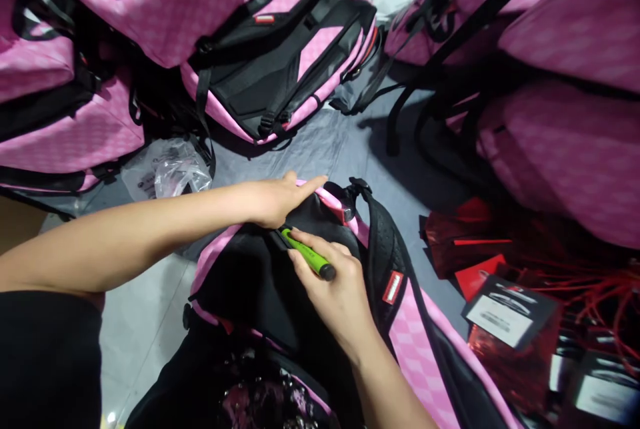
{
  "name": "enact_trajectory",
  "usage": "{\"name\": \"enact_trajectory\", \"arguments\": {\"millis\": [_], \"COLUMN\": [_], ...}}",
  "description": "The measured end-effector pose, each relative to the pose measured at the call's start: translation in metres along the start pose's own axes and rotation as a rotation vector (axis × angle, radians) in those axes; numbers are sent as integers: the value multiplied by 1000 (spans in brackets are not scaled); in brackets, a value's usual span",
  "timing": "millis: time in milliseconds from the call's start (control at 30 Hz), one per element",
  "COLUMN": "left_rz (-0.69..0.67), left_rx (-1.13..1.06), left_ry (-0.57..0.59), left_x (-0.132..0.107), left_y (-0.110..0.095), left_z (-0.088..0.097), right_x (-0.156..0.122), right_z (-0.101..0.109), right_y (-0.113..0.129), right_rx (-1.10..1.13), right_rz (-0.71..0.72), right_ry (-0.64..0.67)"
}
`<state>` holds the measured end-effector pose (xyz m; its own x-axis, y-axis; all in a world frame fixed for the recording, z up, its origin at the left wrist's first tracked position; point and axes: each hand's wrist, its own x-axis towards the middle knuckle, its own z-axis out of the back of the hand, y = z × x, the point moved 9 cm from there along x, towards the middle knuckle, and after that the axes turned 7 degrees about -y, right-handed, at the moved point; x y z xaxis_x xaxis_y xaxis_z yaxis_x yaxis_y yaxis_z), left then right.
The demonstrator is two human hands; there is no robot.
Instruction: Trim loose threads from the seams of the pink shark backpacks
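Note:
A pink and black backpack [320, 322] lies in front of me with its black panel facing up. My right hand [337, 282] grips a green marker pen [311, 255], whose black end points toward me. The pen's far end reaches the black fabric close to my left wrist. My left hand [287, 199] rests on the top edge of the backpack, fingers stretched toward the pink trim. Its palm side is hidden. A padded black shoulder strap [387, 249] with a small red label curves along the right side of the backpack.
More pink checked backpacks are piled at the left [95, 126] and the right [565, 149]; one black-backed backpack [280, 62] lies beyond my hands. A clear plastic bag [170, 166] sits on the grey cloth surface [325, 142]. Red packets and hang tags [510, 312] lie at the right.

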<state>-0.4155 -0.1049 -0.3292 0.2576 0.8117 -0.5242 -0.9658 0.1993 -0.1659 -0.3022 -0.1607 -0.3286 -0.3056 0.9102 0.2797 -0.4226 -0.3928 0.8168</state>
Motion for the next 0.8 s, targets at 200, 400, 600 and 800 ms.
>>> {"name": "enact_trajectory", "arguments": {"millis": [200, 400, 600, 800], "left_rz": [-11, -19, -39, -24], "left_rx": [-16, -20, 0, 4], "left_ry": [0, -3, -39, -38], "left_x": [-2, 1, 7, 6], "left_y": [-1, 2, 6, 6], "left_z": [0, -3, -6, -6], "right_x": [3, 3, -1, 0], "right_z": [-2, 2, 5, 4], "right_y": [-1, 1, -1, -3], "right_rx": [38, -21, -30, -19], "right_rz": [-13, -3, -40, -67], "right_ry": [24, -15, -47, -60]}}
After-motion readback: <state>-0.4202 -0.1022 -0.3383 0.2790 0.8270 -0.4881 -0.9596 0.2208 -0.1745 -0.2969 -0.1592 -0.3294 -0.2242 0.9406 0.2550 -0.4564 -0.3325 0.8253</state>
